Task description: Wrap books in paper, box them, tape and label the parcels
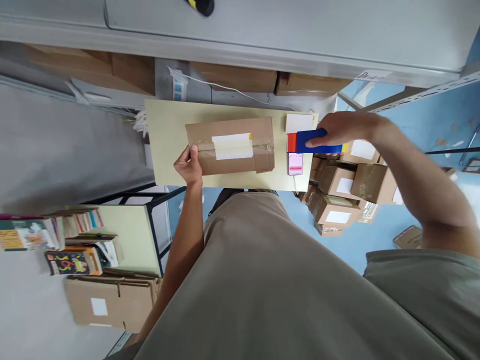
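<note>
A taped brown cardboard box with a white label lies on a small pale table. My left hand grips the box's left end, fingers curled over its edge. My right hand is closed on a blue and red tape dispenser, held over the table's right end, apart from the box. Under the dispenser lies a phone with a pink screen, and a white pad of labels sits beside it.
Several labelled cardboard boxes are piled on the blue floor right of the table. At the left, books and flat boxes sit by a black-framed table. Grey metal shelving with cartons stands beyond. My olive shirt fills the foreground.
</note>
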Tool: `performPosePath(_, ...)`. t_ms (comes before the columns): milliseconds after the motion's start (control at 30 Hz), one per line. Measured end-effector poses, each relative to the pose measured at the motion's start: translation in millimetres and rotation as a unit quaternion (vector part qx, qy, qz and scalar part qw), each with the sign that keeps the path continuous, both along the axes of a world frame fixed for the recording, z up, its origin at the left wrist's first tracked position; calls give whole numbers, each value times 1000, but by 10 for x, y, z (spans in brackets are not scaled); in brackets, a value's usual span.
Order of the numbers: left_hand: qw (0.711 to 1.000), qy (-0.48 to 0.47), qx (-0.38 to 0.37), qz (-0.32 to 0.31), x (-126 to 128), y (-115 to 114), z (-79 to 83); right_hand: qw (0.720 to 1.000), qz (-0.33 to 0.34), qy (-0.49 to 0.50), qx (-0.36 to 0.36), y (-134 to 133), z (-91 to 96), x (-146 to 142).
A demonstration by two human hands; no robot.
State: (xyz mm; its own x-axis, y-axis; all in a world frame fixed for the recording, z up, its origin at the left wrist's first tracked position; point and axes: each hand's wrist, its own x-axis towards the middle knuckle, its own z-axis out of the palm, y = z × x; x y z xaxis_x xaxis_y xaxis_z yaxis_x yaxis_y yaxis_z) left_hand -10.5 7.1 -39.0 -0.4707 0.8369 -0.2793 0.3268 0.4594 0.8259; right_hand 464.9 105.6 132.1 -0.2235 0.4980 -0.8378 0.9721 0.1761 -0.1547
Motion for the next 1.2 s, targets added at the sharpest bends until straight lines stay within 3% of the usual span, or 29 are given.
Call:
performPosePath(100,997,63,37,22,34,-18,-20,999,-19,5,32,-47,-304,-111)
performPosePath(200,997,71,34,21,55,-14,-22,997,-54,-13,44,-105,-489,-237)
performPosePath(500,995,80,35,45,95,26,29,993,-46,2,113,-426,-686,-750)
performPosePath(667,996,83,21,17,29,4,61,992,-46,-30,114,-686,-714,-943)
performPosePath(800,988,153,6,-20,3,55,69,986,-76,-48,142,-855,-535,-886)
performPosePath(933,959,264,78,-63,396,169,212,977,-100,-53,180,-903,-175,-825)
performPosePath(1033,937,247,164,-184,986,198,521,965,-131,-49,221,-858,179,-868)
performPosePath(1200,871,222,246,-363,1886,197,1229,926,-183,-4,331,-683,702,-1028)
